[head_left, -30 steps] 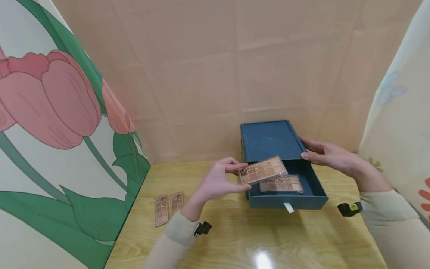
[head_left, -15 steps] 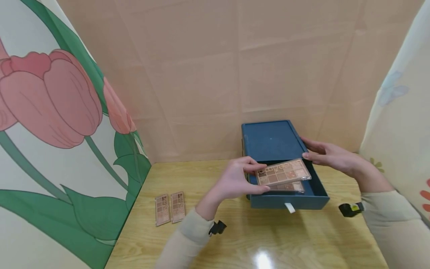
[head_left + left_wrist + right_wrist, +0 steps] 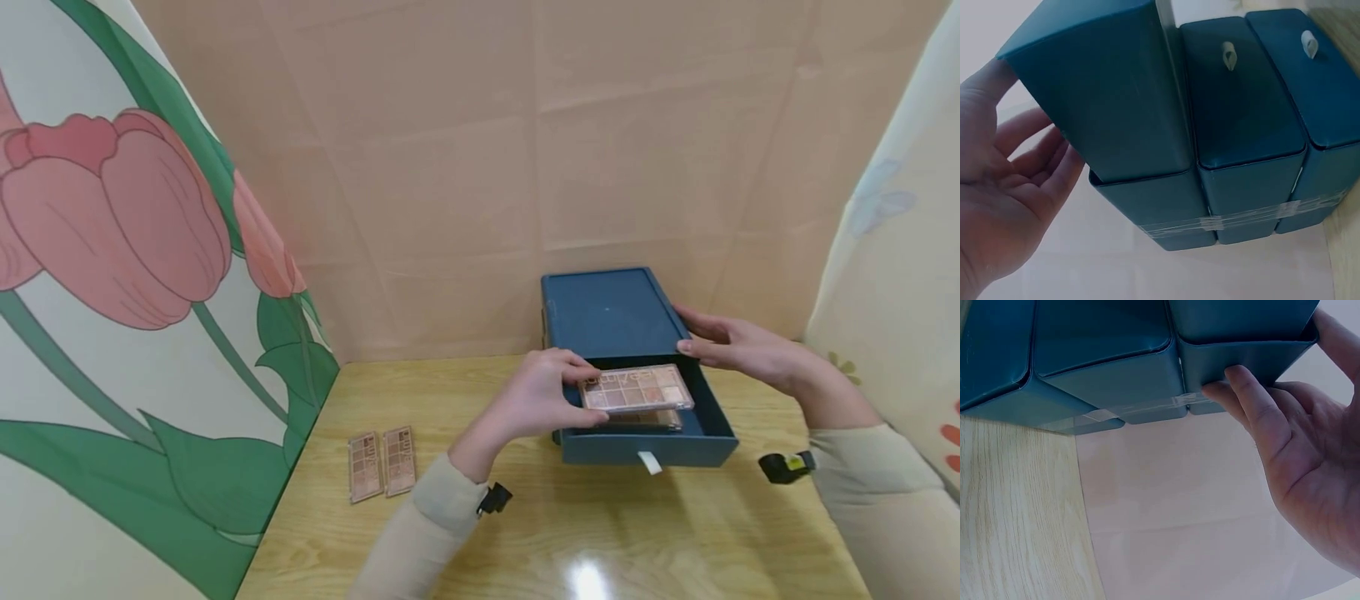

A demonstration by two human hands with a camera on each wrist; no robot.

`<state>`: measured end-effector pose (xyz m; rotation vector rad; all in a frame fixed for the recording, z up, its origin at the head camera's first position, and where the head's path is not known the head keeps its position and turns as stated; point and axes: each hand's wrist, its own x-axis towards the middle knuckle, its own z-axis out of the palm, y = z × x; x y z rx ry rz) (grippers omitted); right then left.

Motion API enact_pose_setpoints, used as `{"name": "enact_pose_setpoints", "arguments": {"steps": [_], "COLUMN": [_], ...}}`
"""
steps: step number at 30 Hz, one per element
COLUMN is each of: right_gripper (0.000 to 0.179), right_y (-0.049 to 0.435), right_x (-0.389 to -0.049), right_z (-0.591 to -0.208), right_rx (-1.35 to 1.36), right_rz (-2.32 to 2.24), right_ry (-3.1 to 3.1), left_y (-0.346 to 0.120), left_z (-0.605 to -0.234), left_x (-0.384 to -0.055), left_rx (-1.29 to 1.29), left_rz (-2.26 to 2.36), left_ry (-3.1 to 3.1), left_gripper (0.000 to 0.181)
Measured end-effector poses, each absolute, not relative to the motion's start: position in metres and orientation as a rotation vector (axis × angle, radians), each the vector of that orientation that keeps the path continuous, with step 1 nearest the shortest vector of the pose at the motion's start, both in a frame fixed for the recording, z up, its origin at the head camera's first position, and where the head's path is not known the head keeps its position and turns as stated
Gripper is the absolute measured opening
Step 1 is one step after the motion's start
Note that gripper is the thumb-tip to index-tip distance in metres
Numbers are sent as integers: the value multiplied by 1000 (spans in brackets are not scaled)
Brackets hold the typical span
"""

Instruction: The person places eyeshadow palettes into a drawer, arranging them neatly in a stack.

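My left hand (image 3: 536, 396) pinches an eyeshadow palette (image 3: 637, 390) by its left end, thumb at the near edge. The palette is held over a pulled-out blue drawer (image 3: 652, 451), where a second eyeshadow palette (image 3: 651, 420) lies mostly hidden beneath it. With thumb and fingers, my right hand (image 3: 750, 352) grips the right side of the blue drawer unit (image 3: 611, 312) near its front corner. In the right wrist view, fingertips press the wall of the top unit. The left wrist view shows the left hand beside the pulled-out drawer (image 3: 1104, 94), the held palette out of sight.
Two more eyeshadow palettes, one on the left (image 3: 365, 467) and one on the right (image 3: 400, 461), lie side by side on the wooden table (image 3: 555, 533). Below the top drawer are further shut drawers (image 3: 1241, 94), their units joined with clear tape. A pink cloth backdrop (image 3: 435, 208) hangs behind.
The left hand has moved right with its eyeshadow palette, which has turned straighter and come lower over the palette inside the drawer. The right hand keeps its grip on the drawer unit.
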<state>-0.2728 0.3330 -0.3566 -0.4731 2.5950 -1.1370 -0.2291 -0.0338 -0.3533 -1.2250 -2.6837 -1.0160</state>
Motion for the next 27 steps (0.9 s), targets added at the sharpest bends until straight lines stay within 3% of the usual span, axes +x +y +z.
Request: {"name": "enact_pose_setpoints", "arguments": {"steps": [27], "right_gripper": [81], "right_y": [334], "right_x": [-273], "right_z": [-359], "right_rx": [-462], "right_rz": [-1113], "right_ry": [2618], "left_y": [-21], "left_z": [-352], "left_x": [-234], "left_rx": [-1306], "left_rz": [-676], "left_ry": [-2766], "left_gripper": [43]}}
